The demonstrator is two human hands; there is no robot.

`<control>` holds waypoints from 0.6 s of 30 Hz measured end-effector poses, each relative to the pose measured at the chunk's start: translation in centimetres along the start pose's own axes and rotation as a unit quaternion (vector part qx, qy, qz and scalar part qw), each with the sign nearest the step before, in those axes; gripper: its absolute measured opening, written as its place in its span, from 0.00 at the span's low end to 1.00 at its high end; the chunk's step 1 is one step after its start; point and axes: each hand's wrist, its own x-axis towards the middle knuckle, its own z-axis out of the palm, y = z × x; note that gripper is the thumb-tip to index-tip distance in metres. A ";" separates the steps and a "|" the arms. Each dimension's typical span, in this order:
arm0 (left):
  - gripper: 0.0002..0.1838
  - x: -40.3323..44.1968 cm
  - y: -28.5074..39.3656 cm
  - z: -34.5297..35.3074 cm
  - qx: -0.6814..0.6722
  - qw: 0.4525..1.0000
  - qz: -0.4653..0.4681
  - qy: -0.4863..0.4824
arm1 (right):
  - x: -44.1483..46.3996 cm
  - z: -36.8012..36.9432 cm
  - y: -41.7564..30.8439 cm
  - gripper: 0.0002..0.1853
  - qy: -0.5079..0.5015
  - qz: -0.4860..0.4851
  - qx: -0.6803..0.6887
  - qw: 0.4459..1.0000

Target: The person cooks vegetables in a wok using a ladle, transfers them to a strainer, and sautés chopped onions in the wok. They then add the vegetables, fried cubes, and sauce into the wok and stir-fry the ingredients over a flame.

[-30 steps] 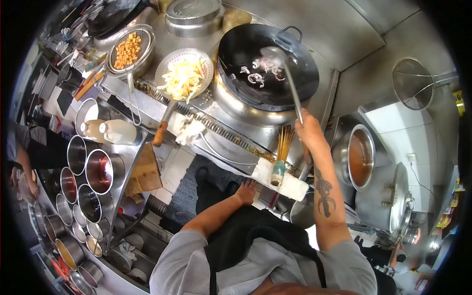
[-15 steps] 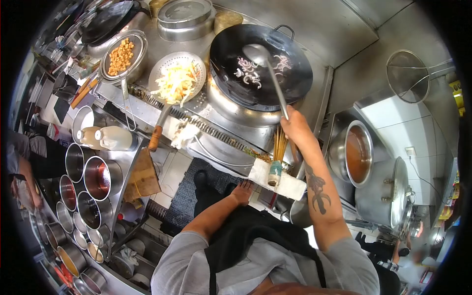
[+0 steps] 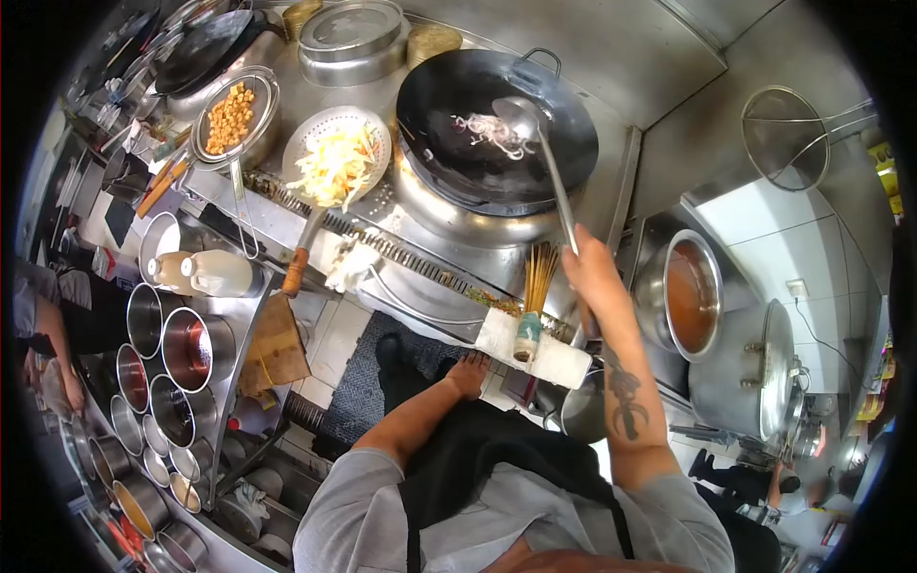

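Note:
My right hand (image 3: 594,274) is closed round the handle of a metal ladle (image 3: 518,118). The ladle's bowl is down in a large black wok (image 3: 449,86), against thin, pale pinkish strips of food (image 3: 489,134) gathered near the wok's middle. Fingers stretched out, my left hand (image 3: 466,374) rests by the front edge of the stove (image 3: 439,307) and holds nothing. Between the hands, a bamboo brush (image 3: 537,286) with a wrapped handle lies on a folded white cloth (image 3: 564,363).
Left of the wok, a perforated strainer (image 3: 296,158) carries shredded vegetables, and a mesh strainer (image 3: 270,91) holds browned cubes. Several steel pots (image 3: 229,349) and bottles (image 3: 218,274) stand at left. A bowl of reddish-brown liquid (image 3: 690,298) and a lidded pot (image 3: 731,368) are at right.
The ladle has shifted right and slightly nearer in the wok, with my right hand moving right too. The scattered strips are now bunched together. My left hand has stayed put.

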 end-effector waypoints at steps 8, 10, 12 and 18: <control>0.36 -0.4 0.3 0.3 0.041 0.998 0.012 0.041 | 0.4 -4.6 -2.7 0.19 -0.179 0.139 0.148 0.963; 0.33 -0.1 0.2 1.6 0.075 0.995 0.009 0.061 | 1.0 -3.1 -3.1 0.17 -0.083 0.077 0.089 0.990; 0.31 0.6 0.4 3.0 0.107 0.990 0.003 0.087 | 1.9 -0.9 -3.0 0.17 -0.031 0.036 0.048 0.998; 0.29 2.2 1.3 1.8 0.138 0.990 -0.036 -0.008 | -0.5 -1.1 -4.5 0.22 -0.115 -0.013 0.106 0.988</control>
